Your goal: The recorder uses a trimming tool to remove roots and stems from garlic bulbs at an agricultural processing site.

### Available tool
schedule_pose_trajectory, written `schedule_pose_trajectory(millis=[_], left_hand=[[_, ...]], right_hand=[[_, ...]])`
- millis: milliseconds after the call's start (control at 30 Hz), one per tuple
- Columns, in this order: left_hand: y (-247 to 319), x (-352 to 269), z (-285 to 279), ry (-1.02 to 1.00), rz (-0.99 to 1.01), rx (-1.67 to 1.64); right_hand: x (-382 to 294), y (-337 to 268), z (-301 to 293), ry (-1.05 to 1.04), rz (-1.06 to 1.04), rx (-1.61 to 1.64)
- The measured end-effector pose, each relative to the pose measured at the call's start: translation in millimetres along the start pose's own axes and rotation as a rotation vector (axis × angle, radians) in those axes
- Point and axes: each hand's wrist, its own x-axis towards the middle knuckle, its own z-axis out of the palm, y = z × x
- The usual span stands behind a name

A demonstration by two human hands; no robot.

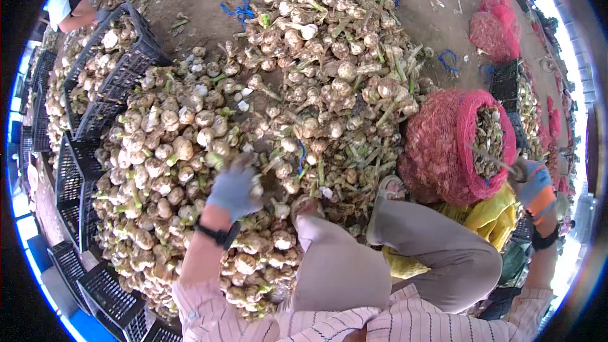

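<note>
My left hand (235,190), in a grey-blue glove, is over the heap of garlic bulbs (161,161) on my left. It is blurred, and I cannot tell whether its fingers hold a bulb. On the far right my right hand (536,190), in a grey and orange glove, is closed around a thin curved metal blade (496,160). That blade reaches across the mouth of a red mesh sack (437,147), which is filled with cut garlic stems (487,145). Ahead of my feet lies a second heap of garlic bulbs with long stems (332,52).
Black plastic crates (114,71) line the left, one of them holding garlic. Another person's arm (78,16) shows at the top left. A yellow woven sack (491,218) lies by my right knee. Pieces of blue twine (241,7) and a red mesh sack lie on the dirt floor (190,7).
</note>
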Motion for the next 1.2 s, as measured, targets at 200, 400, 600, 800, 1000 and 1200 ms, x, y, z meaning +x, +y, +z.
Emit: schedule_pose_trajectory(millis=[200,400,600,800,1000,1200], left_hand=[[-51,-164,-36,-0.29,-0.839,0.014],[-15,-48,-12,0.294,-0.182,0.087],[48,180,44,0.091,0.122,-0.135],[62,205,15,-0.17,0.171,-0.08],[85,126,4,-0.312,0.008,-1.525],[112,94,17,-0.164,0.472,-1.496]], right_hand=[[-50,74,48,0.082,0.143,0.435],[-22,25,93,-0.059,0.087,0.377],[6,-27,116,-0.198,-0.045,0.338],[42,-30,146,-0.339,-0.106,0.587],[73,-57,161,-0.306,-0.147,0.874],[90,-129,134,-0.014,-0.57,0.413]])
